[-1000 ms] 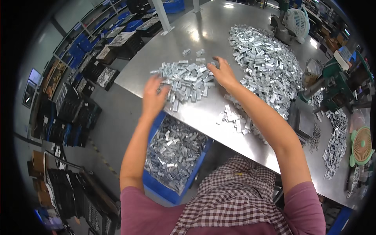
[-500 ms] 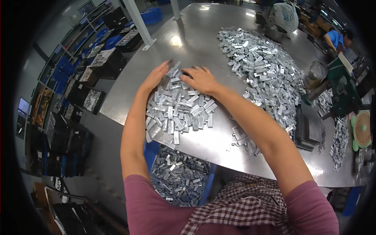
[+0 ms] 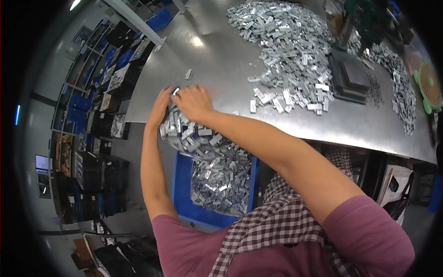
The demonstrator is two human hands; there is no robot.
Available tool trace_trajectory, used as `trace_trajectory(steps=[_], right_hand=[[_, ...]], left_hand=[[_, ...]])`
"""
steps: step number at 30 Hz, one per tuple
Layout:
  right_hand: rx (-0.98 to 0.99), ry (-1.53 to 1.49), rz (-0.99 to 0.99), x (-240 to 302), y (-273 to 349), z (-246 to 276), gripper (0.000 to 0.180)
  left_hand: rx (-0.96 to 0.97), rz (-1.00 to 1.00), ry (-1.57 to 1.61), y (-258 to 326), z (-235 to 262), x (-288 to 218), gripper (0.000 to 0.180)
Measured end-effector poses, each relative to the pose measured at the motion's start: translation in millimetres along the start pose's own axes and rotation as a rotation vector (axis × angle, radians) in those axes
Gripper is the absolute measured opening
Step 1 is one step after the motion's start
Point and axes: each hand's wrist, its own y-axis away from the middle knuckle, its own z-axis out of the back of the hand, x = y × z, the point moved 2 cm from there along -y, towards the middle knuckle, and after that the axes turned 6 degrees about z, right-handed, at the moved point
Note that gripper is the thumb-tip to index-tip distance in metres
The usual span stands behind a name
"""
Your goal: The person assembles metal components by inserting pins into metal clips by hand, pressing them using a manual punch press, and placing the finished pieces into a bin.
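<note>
Both my hands are cupped behind a small heap of silvery rectangular metal blocks (image 3: pixel 184 129) at the near left edge of the steel table (image 3: pixel 221 60). My left hand (image 3: pixel 160 107) lies along the heap's left side, fingers extended. Across its far side curves my right hand (image 3: pixel 194 102), fingers spread and partly blurred. Neither hand is closed around a block. Blocks spill over the edge, smeared by motion, above a blue bin (image 3: pixel 183 184) that holds many more blocks (image 3: pixel 221 180). One single block (image 3: pixel 188 74) rests on the table beyond my hands.
A large pile of similar blocks (image 3: pixel 295 51) covers the table's right half. Beside it are a dark stacked block (image 3: pixel 350 76), a green machine (image 3: pixel 364 21) and a small green-rimmed fan (image 3: pixel 429 85). Shelving with crates (image 3: pixel 92 101) stands at the left, and a white post (image 3: pixel 138 21) rises behind.
Both hands have moved toward me, bringing the small heap from the tabletop to the edge, where blocks now drop toward the bin. One block stayed behind. The view has tilted down.
</note>
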Motion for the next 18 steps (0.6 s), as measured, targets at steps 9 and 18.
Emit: trace_trajectory(steps=[9, 18], right_hand=[[0.103, -0.358, 0.125, 61, 61, -12, 0.031], [-0.026, 0.047, 0.273, 12, 119, 93, 0.034]], left_hand=[[-0.361, 0.421, 0.316, 131, 9, -29, 0.053], [-0.353, 0.083, 0.042, -25, -37, -60, 0.032]])
